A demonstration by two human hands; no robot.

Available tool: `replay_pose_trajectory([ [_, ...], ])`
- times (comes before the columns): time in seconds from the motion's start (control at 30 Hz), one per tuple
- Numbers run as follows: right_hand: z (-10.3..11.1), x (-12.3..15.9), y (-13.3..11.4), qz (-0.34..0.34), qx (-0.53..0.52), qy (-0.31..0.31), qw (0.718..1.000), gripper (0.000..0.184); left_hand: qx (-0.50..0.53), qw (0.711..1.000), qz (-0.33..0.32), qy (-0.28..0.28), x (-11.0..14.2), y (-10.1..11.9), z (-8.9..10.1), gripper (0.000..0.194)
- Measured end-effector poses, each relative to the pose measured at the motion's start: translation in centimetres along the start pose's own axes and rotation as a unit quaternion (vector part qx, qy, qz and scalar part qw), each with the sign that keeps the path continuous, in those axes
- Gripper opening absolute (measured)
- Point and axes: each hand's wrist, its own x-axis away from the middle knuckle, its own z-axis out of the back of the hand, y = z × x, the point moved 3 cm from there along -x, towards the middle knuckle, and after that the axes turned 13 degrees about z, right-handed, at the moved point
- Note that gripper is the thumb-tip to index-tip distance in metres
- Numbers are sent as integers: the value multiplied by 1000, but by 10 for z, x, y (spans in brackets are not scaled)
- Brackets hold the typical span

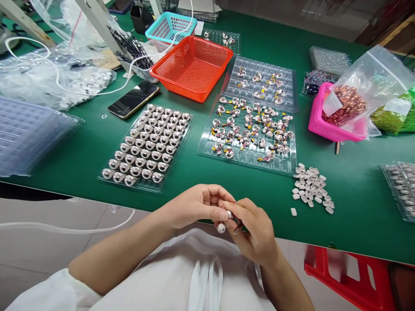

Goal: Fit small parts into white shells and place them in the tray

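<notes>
Small part (221,227) seemingly unfinished, pinched by left hand (202,207) and right hand (254,224); tray (151,186) mostly filled, white pieces (311,188) left loose.

Bright, even light falls over the green worktop (256,207), leaving only soft shadows. White glare streaks the clear plastic bags (74,77) and glints on the black phone (133,99). The wide view stretches and tilts things towards the edges. The small parts between the fingers (212,213) look slightly soft.
</notes>
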Motion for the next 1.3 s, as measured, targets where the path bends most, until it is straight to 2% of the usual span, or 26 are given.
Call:
replay_pose_trajectory([
  [0.1,0,0,-1,9,-3,15,1000,31,-26,999,-10,18,5,3,-4,36],
  [0.17,0,1,-1,13,17,28,999,29,-85,994,-42,61,11,5,-8,47],
  [0.27,-1,2,-3,24,68,43,996,25,-204,966,-89,130,18,6,-14,60],
  [0.4,-5,4,-4,69,95,46,992,28,-271,938,-127,175,20,1,-17,44],
  [0.6,-12,8,-3,98,127,42,986,31,-310,910,-181,207,17,-7,-13,32],
  [0.8,-15,3,-4,108,131,61,984,29,-305,896,-229,227,19,-5,-10,30],
  [1.03,-21,0,-5,103,119,69,985,27,-289,905,-207,235,21,-10,-3,33],
  [1.1,-20,1,-6,87,109,80,987,26,-277,912,-192,236,19,-9,-4,35],
  [1.17,-16,0,-7,42,86,100,990,24,-269,918,-182,227,16,-5,-6,37],
  [1.23,-12,2,-6,-44,42,123,991,20,-265,924,-186,204,15,1,-9,39],
  [1.3,-9,6,-2,-156,-18,151,976,15,-267,922,-207,188,15,6,-10,48],
])
